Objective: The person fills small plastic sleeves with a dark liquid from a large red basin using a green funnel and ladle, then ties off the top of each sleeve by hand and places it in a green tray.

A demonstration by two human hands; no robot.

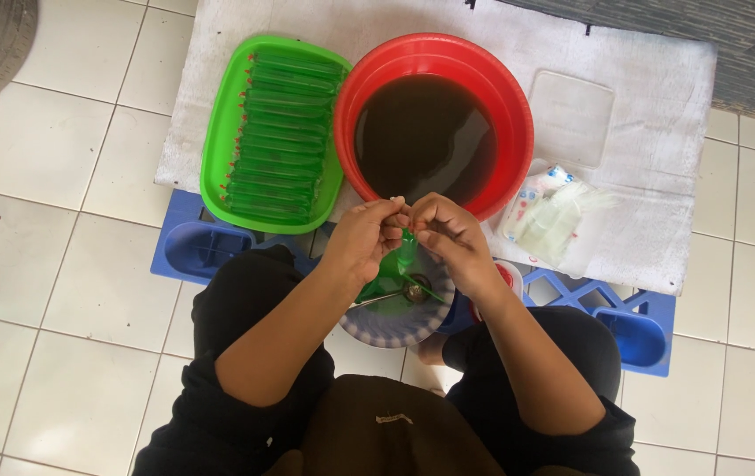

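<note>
Sealing step: left hand (364, 236) and right hand (448, 231) both pinch the top of a green filled tube (404, 257)
Tube position: above small bowl (392, 328)
Next move: likely tight knotting
Finished stock: green tray (217, 132)
Supply: red basin (518, 106)

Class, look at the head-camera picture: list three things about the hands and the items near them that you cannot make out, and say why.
1. Head view: top of the green pouch, hidden by the left hand and right hand.
2. Head view: depth of the red basin; its dark liquid is opaque.
3. Head view: the bowl, partly covered by forearms.
</note>
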